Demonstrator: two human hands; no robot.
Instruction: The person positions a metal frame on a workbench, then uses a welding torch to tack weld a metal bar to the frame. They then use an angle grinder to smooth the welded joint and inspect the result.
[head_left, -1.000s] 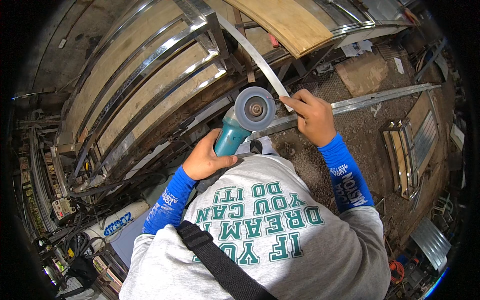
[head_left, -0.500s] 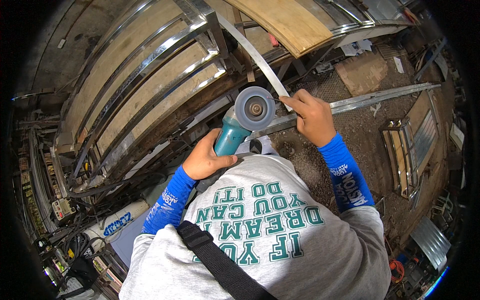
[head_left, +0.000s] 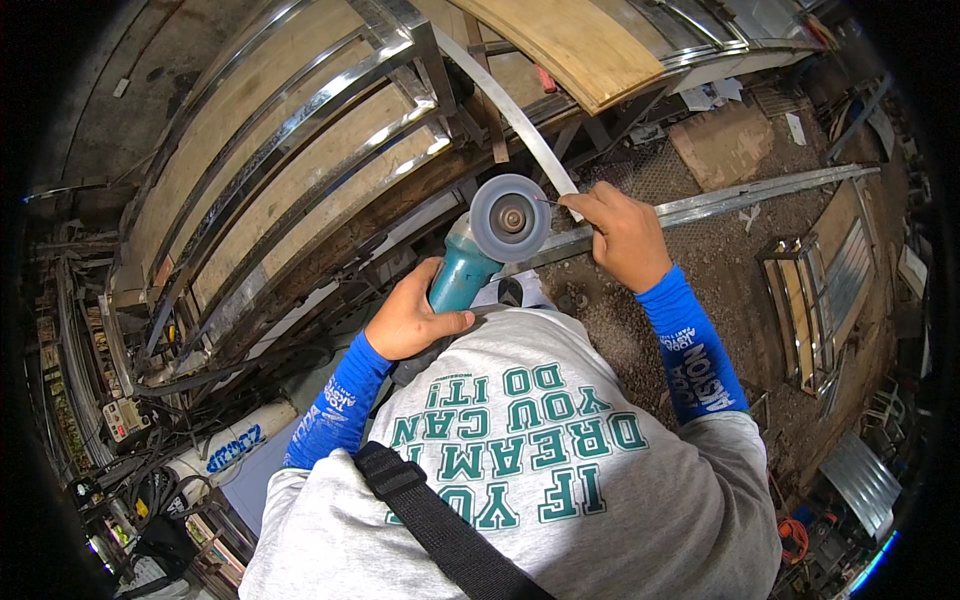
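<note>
Teal in its body, the angle grinder (head_left: 465,272) sits in the left hand (head_left: 402,315), in front of the person's torso. That hand is closed around the casing — thumb across the near side, fingers mostly hidden behind it. The tool's head tilts up and to the right, with its round grey disc (head_left: 511,219) facing the camera.

The right hand (head_left: 630,235) is bent inward, its thumb and index finger pinched together on a thin dark rod (head_left: 552,200). The remaining fingers curl toward the palm. The rod's far end points at the right edge of the disc; whether the 2 touch, I cannot tell.

Just behind those fingertips ends a pale metal strip (head_left: 515,120), which slants down from beside a large frame with shiny metal bars (head_left: 335,97). Contact between the strip and the hand cannot be made out.

Both forearms wear blue sleeves (head_left: 695,350) with white lettering. Below the grinder lies a grey shirt (head_left: 555,372) with green print, crossed by a black strap (head_left: 445,525).

A plywood sheet (head_left: 570,50) lies beyond the strip. To the right, long metal bars (head_left: 765,195) stretch over the gravelly ground (head_left: 620,330) — a small wood-and-metal frame (head_left: 800,315) and a corrugated sheet (head_left: 862,485) sit nearer the rim.
</note>
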